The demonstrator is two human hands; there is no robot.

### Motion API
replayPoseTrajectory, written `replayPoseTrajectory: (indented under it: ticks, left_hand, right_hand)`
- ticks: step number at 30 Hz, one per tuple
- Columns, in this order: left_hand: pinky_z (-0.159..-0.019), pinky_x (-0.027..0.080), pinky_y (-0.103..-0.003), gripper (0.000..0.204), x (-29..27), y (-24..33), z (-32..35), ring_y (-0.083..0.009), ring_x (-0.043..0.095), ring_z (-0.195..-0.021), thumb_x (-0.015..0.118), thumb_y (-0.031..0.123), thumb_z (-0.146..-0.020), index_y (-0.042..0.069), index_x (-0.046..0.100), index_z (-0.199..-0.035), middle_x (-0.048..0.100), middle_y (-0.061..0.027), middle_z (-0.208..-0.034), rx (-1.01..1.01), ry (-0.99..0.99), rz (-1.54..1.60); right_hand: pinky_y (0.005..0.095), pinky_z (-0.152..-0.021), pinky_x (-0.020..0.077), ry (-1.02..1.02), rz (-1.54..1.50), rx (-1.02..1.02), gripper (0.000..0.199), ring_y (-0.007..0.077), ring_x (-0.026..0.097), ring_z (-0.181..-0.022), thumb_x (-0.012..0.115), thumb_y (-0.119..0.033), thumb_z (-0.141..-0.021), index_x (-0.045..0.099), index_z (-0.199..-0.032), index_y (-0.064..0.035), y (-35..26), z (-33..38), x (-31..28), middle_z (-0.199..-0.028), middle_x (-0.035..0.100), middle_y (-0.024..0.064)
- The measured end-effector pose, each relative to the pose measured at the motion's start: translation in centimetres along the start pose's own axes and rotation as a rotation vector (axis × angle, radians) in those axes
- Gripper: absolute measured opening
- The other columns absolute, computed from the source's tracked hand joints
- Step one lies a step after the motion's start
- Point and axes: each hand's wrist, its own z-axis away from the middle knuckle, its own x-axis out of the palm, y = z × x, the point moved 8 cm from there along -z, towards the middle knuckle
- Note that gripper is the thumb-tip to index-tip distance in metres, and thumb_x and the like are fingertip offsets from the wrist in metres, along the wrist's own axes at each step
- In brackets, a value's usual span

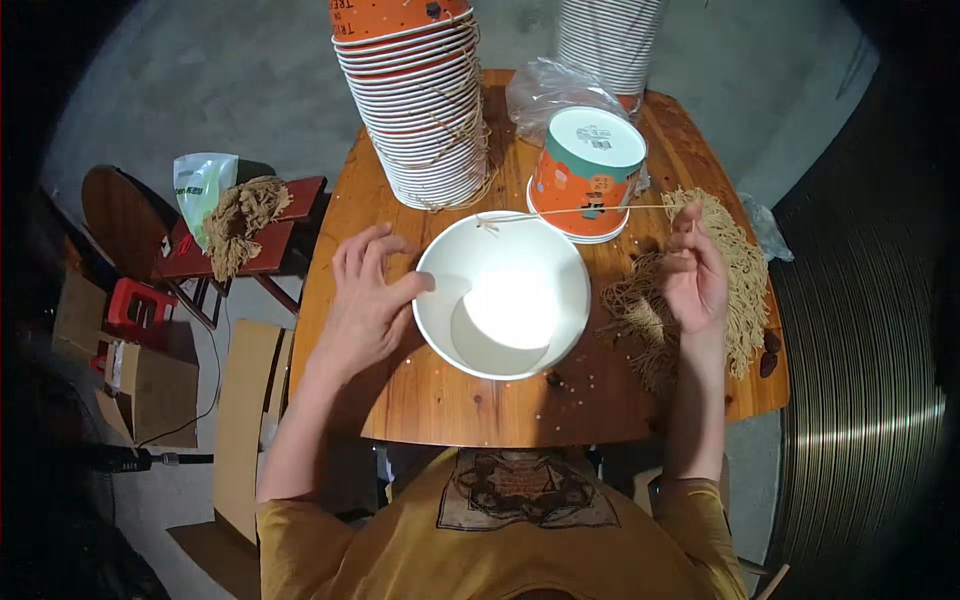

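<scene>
A white paper bucket (462, 345) stands upright on the table in front of me, its brightly lit inside facing up. Beside its left rim is my left hand (368, 290), fingers spread and thumb tip touching the rim. To the right, my right hand (697, 270) is raised with its fingertips pinched on a thin tan paper cord (610, 209). That cord stretches taut leftward to the bucket's far rim, where a small knotted end (487, 224) shows. A heap of the same cords (742, 270) lies under and beside my right hand.
A tall stack of nested buckets (415, 120) rises at the far left of the table (400, 415). Behind the bucket sits an upturned orange bucket (585, 185), near a clear plastic bag (560, 90) and another stack (608, 45). Cardboard boxes (245, 420) and a stool (285, 205) stand left.
</scene>
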Motion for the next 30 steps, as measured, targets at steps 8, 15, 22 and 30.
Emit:
replayPoseTrajectory:
  ticks: [8,15,22,30]
  left_hand:
    - [-0.103,0.023,-0.050,0.024,0.7,-0.6,-1.5,-0.0306,0.041,-0.120,0.061,0.008,-0.073,0.019,0.058,-0.094,0.049,-0.0073,-0.110,0.035,0.062,-0.267]
    - [-0.104,0.022,-0.050,0.024,1.1,-0.7,-2.1,-0.0298,0.041,-0.120,0.062,0.008,-0.073,0.018,0.059,-0.094,0.050,-0.0072,-0.109,0.023,0.071,-0.271]
    - [-0.100,0.028,-0.048,0.039,-0.9,0.6,-2.1,-0.0320,0.042,-0.118,0.059,-0.003,-0.067,0.014,0.061,-0.102,0.050,-0.0100,-0.111,-0.066,0.149,-0.197]
    - [-0.076,0.045,-0.023,0.027,2.4,12.2,-3.6,-0.0101,0.053,-0.086,0.056,0.008,-0.092,0.002,0.047,-0.116,0.054,-0.0049,-0.105,-0.262,-0.038,1.386]
  right_hand:
    - [0.0162,-0.040,0.0436,-0.092,0.019,-0.021,0.015,0.0098,0.060,-0.062,0.050,-0.010,-0.095,0.046,-0.110,-0.0077,-0.1,3.2,1.5,-0.095,0.065,0.0070]
    - [0.0206,-0.042,0.0438,-0.102,0.381,-0.232,0.019,0.0124,0.058,-0.055,0.058,-0.015,-0.091,0.046,-0.104,-0.0089,-0.2,6.1,4.3,-0.081,0.064,0.0038]
    - [0.0242,-0.051,0.0457,0.220,0.796,-0.278,0.022,0.0117,0.052,-0.053,0.067,-0.013,-0.082,0.049,-0.092,-0.0048,1.8,5.7,6.2,-0.068,0.054,0.0036]
    - [0.0253,-0.074,0.0456,-0.082,1.084,-0.371,0.008,0.0148,0.055,-0.088,0.065,0.000,-0.078,0.062,-0.085,-0.0022,5.2,5.4,9.6,-0.092,0.055,0.0065]
